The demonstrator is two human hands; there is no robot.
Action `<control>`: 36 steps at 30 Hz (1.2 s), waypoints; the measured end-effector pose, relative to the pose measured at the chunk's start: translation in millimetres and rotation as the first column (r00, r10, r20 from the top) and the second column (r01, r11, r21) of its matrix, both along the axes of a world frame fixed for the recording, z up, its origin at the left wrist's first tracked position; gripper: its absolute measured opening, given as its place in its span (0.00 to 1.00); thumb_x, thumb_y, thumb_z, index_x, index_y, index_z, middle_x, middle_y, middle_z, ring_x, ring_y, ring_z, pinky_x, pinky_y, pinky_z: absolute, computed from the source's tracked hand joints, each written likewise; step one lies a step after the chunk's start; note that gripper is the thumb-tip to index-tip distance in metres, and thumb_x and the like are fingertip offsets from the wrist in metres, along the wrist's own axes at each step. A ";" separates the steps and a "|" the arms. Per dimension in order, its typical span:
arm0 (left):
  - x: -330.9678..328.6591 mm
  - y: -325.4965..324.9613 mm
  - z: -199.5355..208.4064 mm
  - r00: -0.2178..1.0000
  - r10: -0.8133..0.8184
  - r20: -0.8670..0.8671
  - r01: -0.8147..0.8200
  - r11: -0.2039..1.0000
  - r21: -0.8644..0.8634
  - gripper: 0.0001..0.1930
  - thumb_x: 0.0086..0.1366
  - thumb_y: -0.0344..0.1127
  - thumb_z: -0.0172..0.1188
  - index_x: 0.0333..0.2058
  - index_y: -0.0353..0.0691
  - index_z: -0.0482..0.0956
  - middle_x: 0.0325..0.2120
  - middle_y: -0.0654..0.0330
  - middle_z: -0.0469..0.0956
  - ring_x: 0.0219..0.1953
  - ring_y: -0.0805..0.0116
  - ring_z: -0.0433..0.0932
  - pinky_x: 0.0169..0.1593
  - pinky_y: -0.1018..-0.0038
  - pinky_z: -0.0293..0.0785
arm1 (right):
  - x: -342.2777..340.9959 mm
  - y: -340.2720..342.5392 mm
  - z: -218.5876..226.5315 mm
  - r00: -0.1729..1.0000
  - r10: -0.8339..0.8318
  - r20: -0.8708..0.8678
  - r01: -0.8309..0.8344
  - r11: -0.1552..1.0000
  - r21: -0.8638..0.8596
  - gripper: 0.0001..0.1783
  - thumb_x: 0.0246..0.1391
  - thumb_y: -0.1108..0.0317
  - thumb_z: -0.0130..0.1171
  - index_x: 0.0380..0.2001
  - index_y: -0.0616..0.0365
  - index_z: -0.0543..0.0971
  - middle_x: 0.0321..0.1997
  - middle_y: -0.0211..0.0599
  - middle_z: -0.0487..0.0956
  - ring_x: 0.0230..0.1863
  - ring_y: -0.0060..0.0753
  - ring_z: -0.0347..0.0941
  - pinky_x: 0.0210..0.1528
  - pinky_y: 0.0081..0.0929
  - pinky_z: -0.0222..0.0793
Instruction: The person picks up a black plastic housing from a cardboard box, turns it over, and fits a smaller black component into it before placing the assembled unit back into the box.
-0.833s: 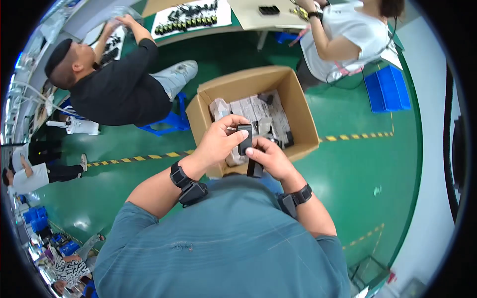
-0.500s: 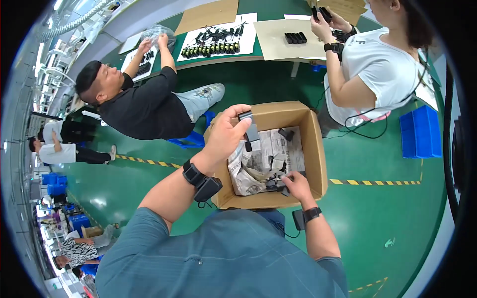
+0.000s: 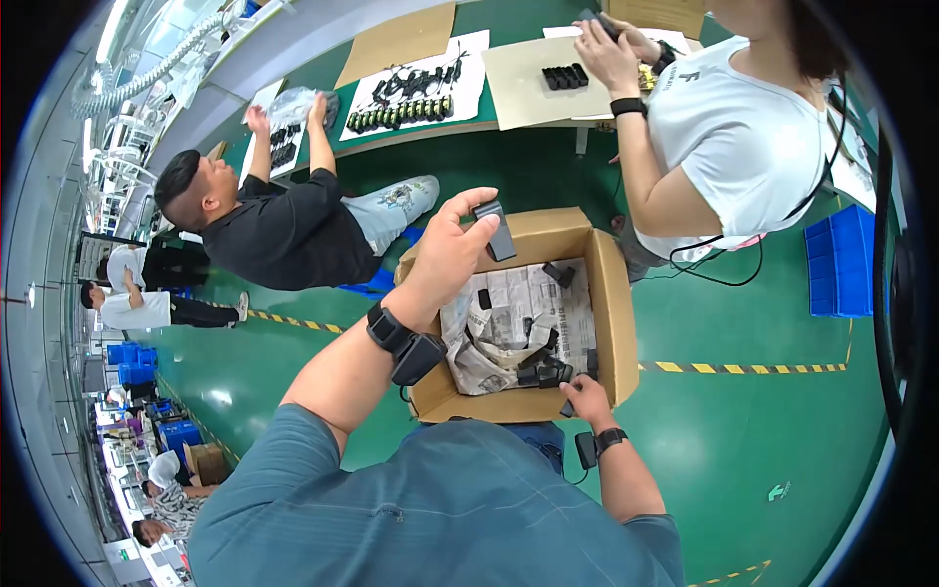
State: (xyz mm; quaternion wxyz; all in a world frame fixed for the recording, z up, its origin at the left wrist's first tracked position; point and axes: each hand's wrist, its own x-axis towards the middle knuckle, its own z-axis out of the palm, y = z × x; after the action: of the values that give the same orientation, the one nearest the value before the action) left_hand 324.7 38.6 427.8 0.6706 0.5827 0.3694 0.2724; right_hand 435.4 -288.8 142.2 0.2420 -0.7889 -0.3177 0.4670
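Observation:
My left hand (image 3: 452,256) grips a flat black rectangular block (image 3: 496,233) between thumb and fingers, raised above the far left part of an open cardboard box (image 3: 614,328). At the box's near right corner, my right hand (image 3: 588,399) is closed on a small dark block (image 3: 567,405), mostly covered by its fingers. Crumpled newspaper (image 3: 509,323) lines the box. Several black pieces (image 3: 545,375) lie heaped near my right hand. Another black piece (image 3: 561,274) rests at the far right, and a small one (image 3: 484,299) lies below my left hand.
Ahead, a seated person in black (image 3: 284,230) handles a clear plastic bag (image 3: 293,103) at a green workbench (image 3: 391,137). At the right, a person in a white shirt (image 3: 724,147) holds a dark part. Blue bins (image 3: 841,259) stand at the far right on the green floor.
My right hand has drawn back from the heap toward the box's near right edge, with a small dark block in its fingers. My left hand keeps its black block, slightly higher.

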 end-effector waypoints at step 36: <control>73.5 15.7 -10.9 0.994 -0.077 -0.074 0.052 0.955 -0.293 0.18 0.72 0.31 0.53 0.59 0.48 0.68 0.50 0.61 0.69 0.48 0.64 0.73 0.48 0.53 0.81 | 8.4 -43.7 -17.6 0.945 -0.278 -0.172 0.292 0.955 0.060 0.17 0.59 0.55 0.67 0.30 0.60 0.80 0.23 0.30 0.78 0.25 0.22 0.71 0.29 0.28 0.70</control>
State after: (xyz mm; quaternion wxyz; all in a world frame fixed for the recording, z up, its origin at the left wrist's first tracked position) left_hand 398.2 54.3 416.8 0.7414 0.5004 0.4142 0.1684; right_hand 443.8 -332.5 124.5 0.3652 -0.7752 -0.1992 0.4754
